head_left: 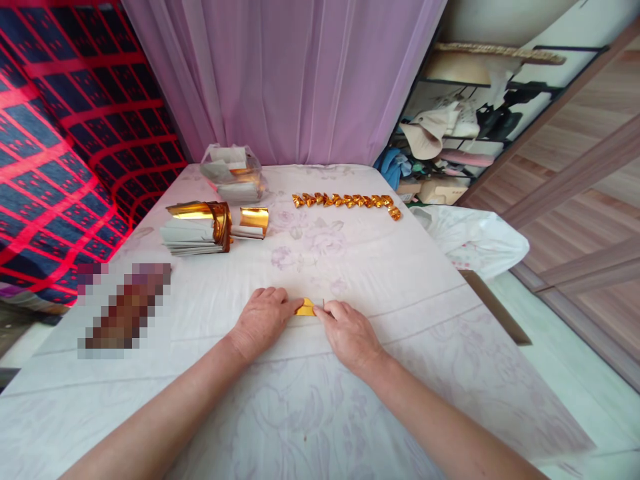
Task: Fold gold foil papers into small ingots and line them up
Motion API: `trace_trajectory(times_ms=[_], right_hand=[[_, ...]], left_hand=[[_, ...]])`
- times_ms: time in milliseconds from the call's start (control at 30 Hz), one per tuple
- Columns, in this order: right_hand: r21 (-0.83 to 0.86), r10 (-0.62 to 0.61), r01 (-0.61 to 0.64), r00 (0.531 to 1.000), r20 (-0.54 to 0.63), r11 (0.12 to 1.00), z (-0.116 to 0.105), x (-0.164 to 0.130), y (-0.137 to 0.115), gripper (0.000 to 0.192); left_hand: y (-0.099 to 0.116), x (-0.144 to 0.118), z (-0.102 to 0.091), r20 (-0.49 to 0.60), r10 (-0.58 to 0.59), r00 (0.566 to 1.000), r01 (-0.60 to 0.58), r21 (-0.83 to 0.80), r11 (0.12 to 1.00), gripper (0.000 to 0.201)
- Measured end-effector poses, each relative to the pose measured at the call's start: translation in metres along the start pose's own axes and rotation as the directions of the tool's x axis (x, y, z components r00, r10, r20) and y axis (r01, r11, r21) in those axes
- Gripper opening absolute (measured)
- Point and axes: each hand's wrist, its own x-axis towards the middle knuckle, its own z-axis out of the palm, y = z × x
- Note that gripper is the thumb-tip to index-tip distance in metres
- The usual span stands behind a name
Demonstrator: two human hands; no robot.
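Note:
A small piece of gold foil paper [305, 309] with a pale backing lies flat on the table between my hands, partly folded. My left hand [263, 319] grips its left end, thumb pressed on the foil. At the right end my right hand [351, 335] pinches it between thumb and fingers. Fingertips cover both ends of the paper. Farther back on the left stands a stack of gold foil sheets [197, 230], beside a few curled loose sheets [253, 223]. A row of folded gold foil pieces [345, 200] stretches across the back right.
The table [310, 400] has a floral cover. A clear plastic bag [234, 175] with more sheets sits at its back left edge. A pixelated patch [127, 310] hides something on the left. Beyond the right edge are a white plastic bag [480, 240] and a shelf rack [460, 133].

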Motion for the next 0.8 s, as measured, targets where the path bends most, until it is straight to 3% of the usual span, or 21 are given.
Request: trace_trajectory(times_ms=[100,233,333,500,800], right_hand=[[0.006,-0.014,0.014,1.000,0.000,1.000,-0.002,-0.001,0.000,0.030],[0.076,-0.041,0.043,0.999,-0.030,0.996,-0.003,-0.002,0.002,0.030],[0.113,-0.041,0.048,0.997,-0.069,0.992,0.000,-0.003,0.004,0.031],[0.123,-0.061,0.079,0.987,-0.146,0.989,0.009,-0.005,0.006,0.032],[0.254,-0.166,0.225,0.958,-0.234,0.940,0.008,-0.017,0.024,0.037]], left_hand=[[-0.003,-0.002,0.002,-0.040,0.018,0.999,-0.019,-0.025,1.000,0.033],[-0.010,-0.011,0.010,-0.174,0.032,0.984,-0.042,-0.051,0.998,0.024],[-0.014,-0.021,0.013,-0.243,0.099,0.965,-0.100,0.006,0.995,0.023],[-0.016,-0.032,0.011,-0.227,0.235,0.945,-0.206,0.142,0.968,0.030],[-0.014,-0.029,0.003,-0.186,0.183,0.965,-0.171,0.078,0.982,0.029]])
